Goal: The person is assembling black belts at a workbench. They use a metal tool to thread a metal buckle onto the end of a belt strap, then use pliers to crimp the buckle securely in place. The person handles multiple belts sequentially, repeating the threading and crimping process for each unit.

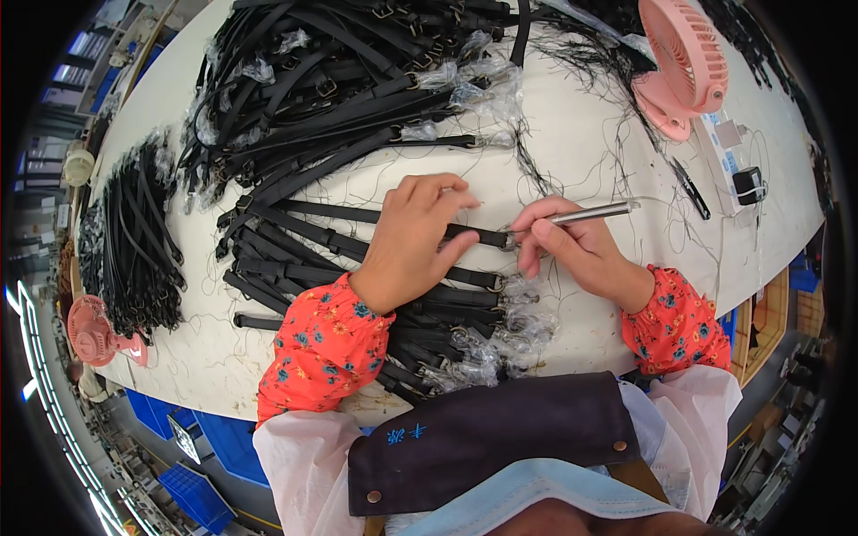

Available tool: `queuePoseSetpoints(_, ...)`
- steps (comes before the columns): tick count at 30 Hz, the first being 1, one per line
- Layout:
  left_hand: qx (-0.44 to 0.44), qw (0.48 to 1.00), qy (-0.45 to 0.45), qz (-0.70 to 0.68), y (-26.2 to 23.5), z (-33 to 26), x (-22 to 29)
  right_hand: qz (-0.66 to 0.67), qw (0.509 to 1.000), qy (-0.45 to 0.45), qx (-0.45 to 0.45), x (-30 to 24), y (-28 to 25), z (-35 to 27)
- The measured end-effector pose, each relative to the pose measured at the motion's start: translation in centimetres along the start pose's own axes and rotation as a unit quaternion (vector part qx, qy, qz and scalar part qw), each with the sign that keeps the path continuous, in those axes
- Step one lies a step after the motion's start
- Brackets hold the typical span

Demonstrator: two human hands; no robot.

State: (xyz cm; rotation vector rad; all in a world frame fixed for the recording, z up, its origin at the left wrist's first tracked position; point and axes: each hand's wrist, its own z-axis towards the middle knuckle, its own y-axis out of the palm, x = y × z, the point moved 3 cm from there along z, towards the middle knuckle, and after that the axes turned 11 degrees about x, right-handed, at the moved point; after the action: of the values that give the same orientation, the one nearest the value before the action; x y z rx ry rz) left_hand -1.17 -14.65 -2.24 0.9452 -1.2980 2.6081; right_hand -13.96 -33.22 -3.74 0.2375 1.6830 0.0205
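Note:
My left hand (411, 234) lies over a black strap (483, 235), its thumb and fingers spread apart. The strap passes beneath that hand and its end comes out towards my right. In my right hand (576, 246) is a slim silver pen-shaped metal tool (594, 213), held between thumb and fingers. Its tip is by the strap's end, hidden among my fingers, so I cannot tell whether it touches. More black straps (286, 271) with buckles lie fanned out under and below my left hand, their right ends wrapped in clear plastic (527, 317).
A large heap of black straps (313, 71) covers the far part of the white table (581, 330). Another bundle (138, 241) lies at left. Pink fans (684, 58) stand far right and at the left edge. A black pen (690, 189), power strip (726, 161) and loose threads lie at right.

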Motion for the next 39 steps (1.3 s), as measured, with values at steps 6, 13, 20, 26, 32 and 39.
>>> queuePoseSetpoints(6, -0.072, 0.997, 0.019, -0.035, 0.2, -0.2, 0.2, -0.002, 0.997, -0.068, 0.042, 0.0, -0.3, 0.0)
queuePoseSetpoints(13, -0.051, 0.996, 0.037, -0.057, 0.9, -0.4, 0.1, 0.005, 0.997, -0.063, 0.054, -0.2, -0.3, 0.1)
queuePoseSetpoints(20, -0.058, 0.990, -0.054, -0.115, 0.8, 0.0, 1.4, 0.010, 0.996, -0.057, 0.063, -0.2, -0.5, 0.2)
queuePoseSetpoints(26, -0.048, 0.993, 0.107, -0.029, 1.8, -0.6, 1.1, 0.034, 0.996, -0.037, 0.071, -0.4, -0.8, 0.3)
queuePoseSetpoints(32, -0.031, 0.989, -0.019, -0.144, 1.9, -0.4, 0.6, 0.031, 0.998, 0.031, 0.035, -0.4, -0.5, 0.2)
queuePoseSetpoints(39, -0.069, 0.965, -0.140, -0.210, 1.4, -0.3, -0.1, -0.023, 0.998, 0.054, 0.007, -0.5, 0.0, 0.1)
